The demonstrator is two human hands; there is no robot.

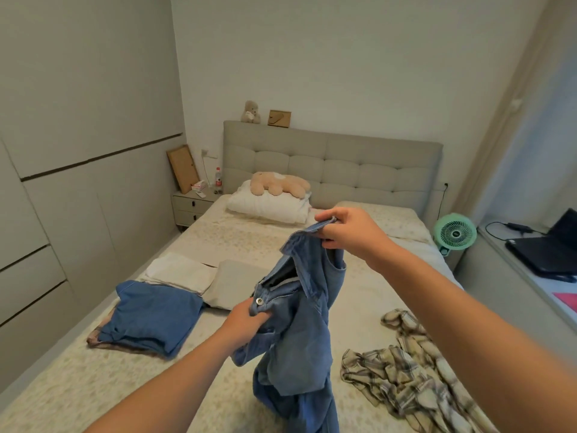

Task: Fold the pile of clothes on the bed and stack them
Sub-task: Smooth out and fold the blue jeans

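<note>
Bedroom, pale walls, built-in wardrobe [62, 182] along the left. Bed [249, 245] with a patterned cream sheet fills the middle, padded grey headboard [343, 164] at the far end. White folded duvet [268, 204] near the headboard, tan plush bear [278, 184] lying on top of it. Blue jeans [299, 323] held up above the bed centre, legs hanging down to the sheet. Right hand [346, 229] pinches the waistband at the high end; left hand [246, 320] grips the waistband lower down, just beside the metal button [258, 301]. Crumpled plaid shirt [406, 379] lies on the bed to the right of the jeans, apart from them. Folded blue denim garment [153, 317] on the left side of the bed, folded beige piece [231, 282] and folded white piece [181, 271] just behind it. Laptop [549, 248] on the ledge at right, green fan [454, 234] between ledge and bed. Nightstand [190, 207] left of headboard, with a bottle [218, 176] and leaning frame [182, 168]. Small teddy [250, 112] on top of the headboard.
</note>
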